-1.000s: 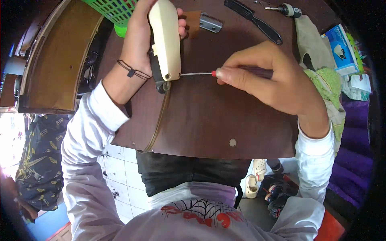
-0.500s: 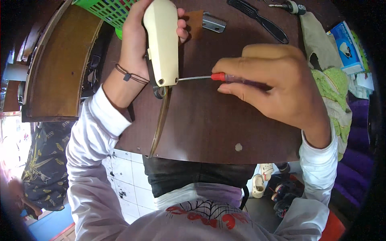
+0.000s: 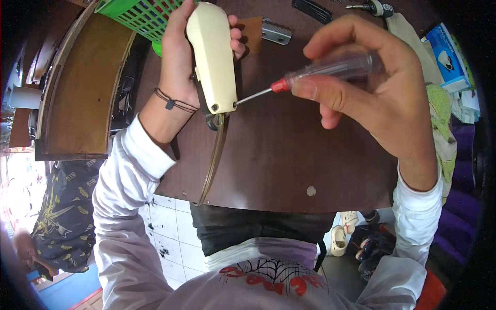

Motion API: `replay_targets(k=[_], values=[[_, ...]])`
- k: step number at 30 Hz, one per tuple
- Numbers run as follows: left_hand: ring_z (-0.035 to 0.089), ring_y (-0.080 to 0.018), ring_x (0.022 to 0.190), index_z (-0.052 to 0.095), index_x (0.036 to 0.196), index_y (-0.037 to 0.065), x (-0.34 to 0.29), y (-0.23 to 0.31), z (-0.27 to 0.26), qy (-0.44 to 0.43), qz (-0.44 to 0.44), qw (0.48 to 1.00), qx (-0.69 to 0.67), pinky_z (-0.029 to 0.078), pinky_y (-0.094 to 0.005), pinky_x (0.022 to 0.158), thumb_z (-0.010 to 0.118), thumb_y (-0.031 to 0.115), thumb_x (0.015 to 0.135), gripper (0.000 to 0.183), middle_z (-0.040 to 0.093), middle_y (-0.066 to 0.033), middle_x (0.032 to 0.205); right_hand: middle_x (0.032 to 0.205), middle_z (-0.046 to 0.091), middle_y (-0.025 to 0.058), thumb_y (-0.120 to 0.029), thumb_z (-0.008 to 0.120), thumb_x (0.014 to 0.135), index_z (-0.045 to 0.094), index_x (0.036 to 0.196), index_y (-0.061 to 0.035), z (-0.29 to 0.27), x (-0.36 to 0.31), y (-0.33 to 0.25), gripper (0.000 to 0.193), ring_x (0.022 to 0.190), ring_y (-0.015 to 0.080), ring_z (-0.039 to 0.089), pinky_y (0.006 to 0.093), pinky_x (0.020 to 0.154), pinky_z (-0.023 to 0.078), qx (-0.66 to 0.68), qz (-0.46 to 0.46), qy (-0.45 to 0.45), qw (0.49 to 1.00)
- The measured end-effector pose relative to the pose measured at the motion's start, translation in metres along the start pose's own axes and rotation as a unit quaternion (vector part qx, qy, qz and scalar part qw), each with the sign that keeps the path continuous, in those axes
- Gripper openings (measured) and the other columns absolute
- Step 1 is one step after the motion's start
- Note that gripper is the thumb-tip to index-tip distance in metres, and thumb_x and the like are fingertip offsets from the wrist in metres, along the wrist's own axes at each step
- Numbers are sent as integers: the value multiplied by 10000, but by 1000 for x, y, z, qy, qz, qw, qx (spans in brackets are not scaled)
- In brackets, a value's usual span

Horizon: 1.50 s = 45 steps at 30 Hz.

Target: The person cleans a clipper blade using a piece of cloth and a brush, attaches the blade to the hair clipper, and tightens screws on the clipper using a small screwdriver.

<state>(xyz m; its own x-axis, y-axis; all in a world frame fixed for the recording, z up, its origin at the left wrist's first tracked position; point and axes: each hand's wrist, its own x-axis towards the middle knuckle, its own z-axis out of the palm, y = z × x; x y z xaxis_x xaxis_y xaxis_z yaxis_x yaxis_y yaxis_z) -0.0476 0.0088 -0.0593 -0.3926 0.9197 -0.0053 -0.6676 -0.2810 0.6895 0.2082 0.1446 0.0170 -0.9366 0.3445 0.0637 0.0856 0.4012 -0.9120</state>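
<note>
My left hand (image 3: 178, 64) wraps round a cream hair clipper (image 3: 213, 57), its cord end pointing toward me. A brownish cord (image 3: 213, 160) runs from that end down over the table's near edge. Two dark screw holes show near the clipper's lower end. Between thumb and fingers, my right hand (image 3: 382, 88) holds a screwdriver (image 3: 330, 70) with a clear handle and red collar. Its thin shaft slants down to the left, and the tip meets the right-hand screw hole. Past the clipper, a metal clipper blade (image 3: 276, 32) lies beside a brown piece of card (image 3: 252, 35).
A green plastic basket (image 3: 139, 18) stands at the far left, by a wooden drawer (image 3: 82, 88). At the far side lie a black comb (image 3: 311, 10) and another screwdriver (image 3: 369, 8). A blue box (image 3: 448, 59) and green cloth (image 3: 439, 111) line the right edge of the brown table (image 3: 279, 165).
My right hand has moved up and its fingers have loosened round the screwdriver, whose handle now tilts higher. The tip stays at the screw hole. The view has shifted slightly.
</note>
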Motion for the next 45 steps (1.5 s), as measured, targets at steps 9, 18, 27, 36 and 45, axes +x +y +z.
replay_targets(k=[9,18,27,36,45], values=[[646,-232,809,626,1187,-24,-1,-6,4,64,14,997,41,571,-317,733,486,456,1063,515,696,-163,1037,879,650,41,-193,794,923,568,1240,-4,3,4,18,433,654,60,567,207,576,435,7,-76,13,997],[649,-225,799,629,1191,-27,0,-6,10,86,22,995,53,574,-315,732,476,455,1067,520,704,-164,1012,920,643,53,-269,825,905,534,1351,-7,-11,9,40,593,702,61,574,218,599,443,5,-160,20,987],[650,-226,839,616,1204,-36,-2,-4,4,41,26,998,26,560,-317,743,480,426,1074,499,704,-176,1039,961,635,64,-345,856,888,501,1462,-9,-14,30,53,754,749,63,580,229,621,451,2,-249,24,968],[653,-224,858,614,1207,-38,-1,-12,25,170,63,980,79,563,-329,771,487,434,1071,508,698,-177,1069,920,637,40,-229,797,924,543,1309,-4,7,37,52,514,685,51,548,194,601,424,10,-344,75,936],[669,-225,859,618,1192,-23,-8,-9,14,18,12,1000,-19,569,-331,761,492,450,1070,504,698,-171,1069,882,629,11,-130,739,959,579,1184,1,8,30,38,305,642,37,508,166,594,397,18,-346,121,930]])
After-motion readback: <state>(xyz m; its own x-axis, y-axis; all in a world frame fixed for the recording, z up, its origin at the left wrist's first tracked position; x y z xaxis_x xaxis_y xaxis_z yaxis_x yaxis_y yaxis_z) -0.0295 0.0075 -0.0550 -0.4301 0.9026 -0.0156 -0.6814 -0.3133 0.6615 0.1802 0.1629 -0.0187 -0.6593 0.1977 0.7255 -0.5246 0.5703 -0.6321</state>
